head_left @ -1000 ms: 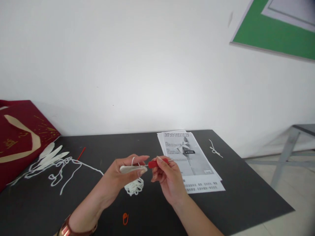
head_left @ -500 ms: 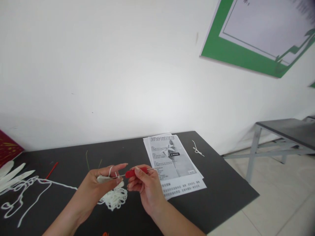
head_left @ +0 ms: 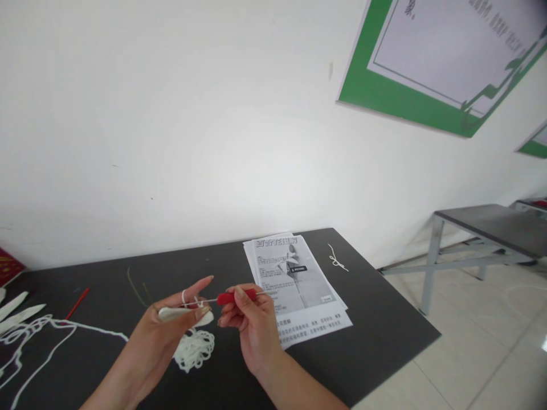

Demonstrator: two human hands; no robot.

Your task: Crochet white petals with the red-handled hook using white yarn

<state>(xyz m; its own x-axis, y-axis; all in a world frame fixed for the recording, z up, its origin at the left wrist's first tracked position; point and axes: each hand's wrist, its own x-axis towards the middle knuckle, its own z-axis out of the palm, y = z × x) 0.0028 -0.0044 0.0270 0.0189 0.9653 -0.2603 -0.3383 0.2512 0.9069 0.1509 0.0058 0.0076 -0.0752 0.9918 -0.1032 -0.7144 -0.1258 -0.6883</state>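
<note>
My left hand [head_left: 171, 322] pinches a white crocheted piece [head_left: 171, 314] between thumb and fingers, with white yarn looped round its raised index finger. In my right hand [head_left: 256, 324] is a crochet hook [head_left: 231, 297] with a red grip, held between thumb and fingers. The hook's thin metal shaft points left and reaches the yarn at the left hand; its tip is hard to make out. Just below the left hand, a loose bundle of white yarn [head_left: 194, 351] lies on the black table [head_left: 231, 376].
Printed sheets [head_left: 316, 324] with a flower picture lie beyond my right hand. A short knotted yarn scrap [head_left: 337, 259] is right of them. At left are white petal-shaped pieces [head_left: 21, 312], loose yarn [head_left: 94, 327] and a red stick [head_left: 77, 303]. Green strands [head_left: 137, 287] lie behind my left hand.
The view has swung slightly right, so the table things sit further left. Both hands keep their holds, and more of the white crocheted piece shows in the left hand.
</note>
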